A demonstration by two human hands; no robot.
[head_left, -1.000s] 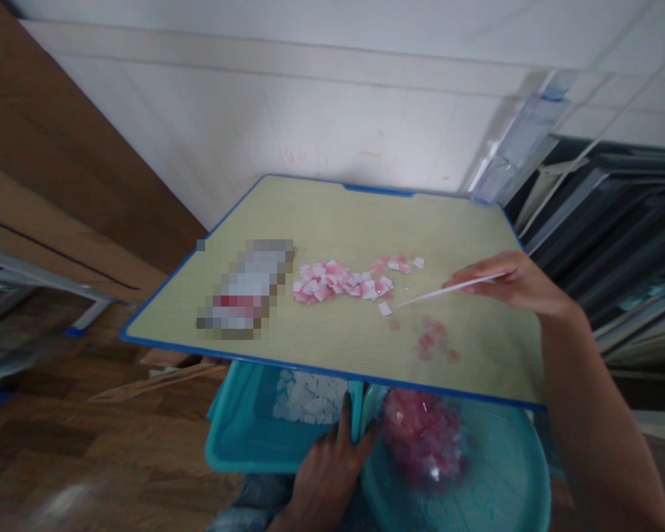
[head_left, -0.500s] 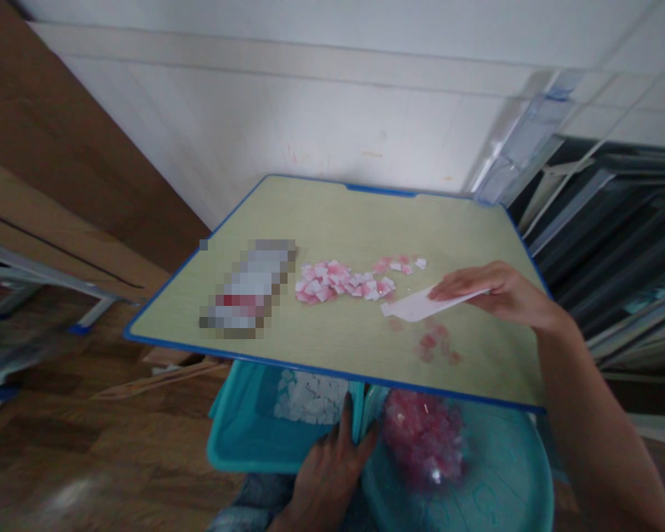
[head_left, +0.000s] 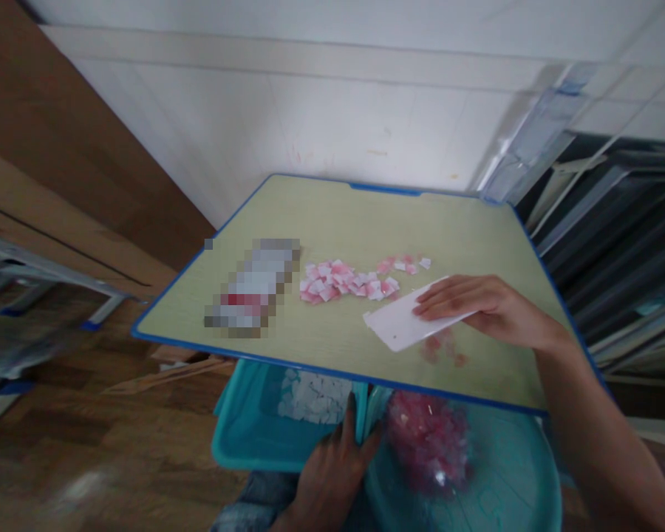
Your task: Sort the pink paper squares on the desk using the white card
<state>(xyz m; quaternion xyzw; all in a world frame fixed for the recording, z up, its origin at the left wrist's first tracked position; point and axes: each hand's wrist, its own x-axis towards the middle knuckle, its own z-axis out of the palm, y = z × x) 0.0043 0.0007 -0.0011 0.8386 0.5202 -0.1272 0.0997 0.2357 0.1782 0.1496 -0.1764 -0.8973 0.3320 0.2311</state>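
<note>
My right hand (head_left: 471, 307) grips a flat white card (head_left: 393, 318) over the right part of the table, fingers on top and thumb hidden beneath. The card's left end slants down close to the tabletop; contact cannot be made out. Left of it lies a heap of small pink-and-white squares (head_left: 332, 281), with a few loose squares (head_left: 404, 264) behind. Reddish smudges (head_left: 443, 343) show partly under the card. Below the table, my left hand (head_left: 332, 465) closes on the rim of a teal rectangular bin (head_left: 255, 447) holding white pieces (head_left: 313, 399).
A round teal basin (head_left: 510, 465) with a clear bag of pink-red pieces (head_left: 429, 443) sits right of the bin, partly under the blue-edged table (head_left: 321, 214). A blurred-out flat item (head_left: 252, 288) lies on the left. Dark panels (head_left: 637, 214) lean at the right.
My right hand has drawn the card left and toward the table's front edge, and more of its flat face shows. My left hand stays at the bin's rim.
</note>
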